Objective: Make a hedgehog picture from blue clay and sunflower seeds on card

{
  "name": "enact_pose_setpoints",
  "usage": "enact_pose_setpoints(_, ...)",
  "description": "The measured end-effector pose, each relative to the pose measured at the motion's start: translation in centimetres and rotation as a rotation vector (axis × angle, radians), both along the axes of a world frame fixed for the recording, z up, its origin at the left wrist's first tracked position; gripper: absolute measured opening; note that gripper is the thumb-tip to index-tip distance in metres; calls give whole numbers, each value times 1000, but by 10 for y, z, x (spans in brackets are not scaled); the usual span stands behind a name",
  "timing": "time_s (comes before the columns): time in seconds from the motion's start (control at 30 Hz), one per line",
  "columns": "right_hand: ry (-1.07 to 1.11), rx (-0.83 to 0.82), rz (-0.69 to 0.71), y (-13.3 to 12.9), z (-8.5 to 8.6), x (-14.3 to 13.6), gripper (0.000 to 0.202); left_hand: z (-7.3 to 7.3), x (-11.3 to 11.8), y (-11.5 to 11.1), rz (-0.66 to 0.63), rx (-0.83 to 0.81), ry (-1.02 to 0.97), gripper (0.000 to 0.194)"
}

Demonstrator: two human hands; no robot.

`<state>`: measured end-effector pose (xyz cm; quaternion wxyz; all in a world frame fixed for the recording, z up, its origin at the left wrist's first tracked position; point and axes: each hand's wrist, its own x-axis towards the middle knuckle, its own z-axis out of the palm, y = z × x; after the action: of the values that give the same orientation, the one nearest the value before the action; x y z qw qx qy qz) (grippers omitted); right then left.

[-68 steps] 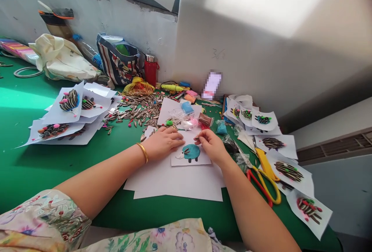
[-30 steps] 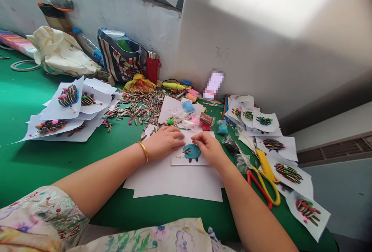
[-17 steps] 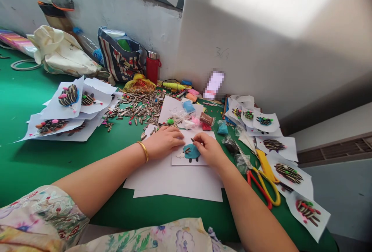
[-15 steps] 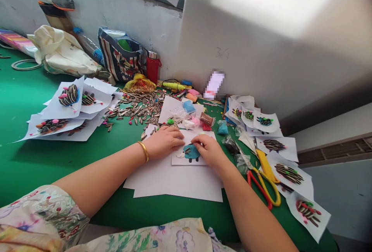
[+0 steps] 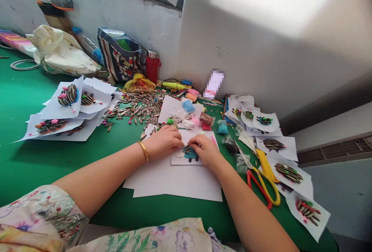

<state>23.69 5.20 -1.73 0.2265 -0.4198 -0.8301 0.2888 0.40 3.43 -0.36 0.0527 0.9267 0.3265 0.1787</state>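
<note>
A small white sheet lies in front of me, bearing a blue clay animal body with dark feet and a face at its left. Striped sunflower seeds sit on the blue clay. My right hand is over the animal's right part, thumb and forefinger pinched at its top edge on what looks like a sunflower seed, mostly hidden by the fingers. Resting on the paper's left side, my left hand has its fingers stretched out flat near the animal's head and grips nothing.
Loose sunflower seeds spread behind my left hand. Clay packets lie behind the sheet. Scissors and a yellow tool lie to the right. Finished seed pictures line the right edge; more pictures are stacked left.
My right hand has shifted slightly left and inward over the blue body, so its fingertips are closer to the seeds and my left fingers. My left hand stays in place.
</note>
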Motion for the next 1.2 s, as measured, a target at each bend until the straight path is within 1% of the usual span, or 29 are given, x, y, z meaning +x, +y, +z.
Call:
enact_pose_setpoints(0.4,-47,64,40,1,-4,0,18,-8,-2,3,-33,50,33,16)
enact_pose_setpoints(0.57,-109,102,56,-1,-3,-1,17,-7,-2,3,-30,53,53,18)
enact_pose_setpoints(0.8,-133,121,66,-2,-1,-2,17,-6,-1,2,-33,54,49,17)
enact_pose_setpoints(1.03,-156,112,59,-3,1,-3,16,-4,0,2,-8,-6,-5,18)
enact_pose_setpoints(1.2,-179,104,60,-4,4,-4,18,-5,-4,3,-63,-4,-1,21)
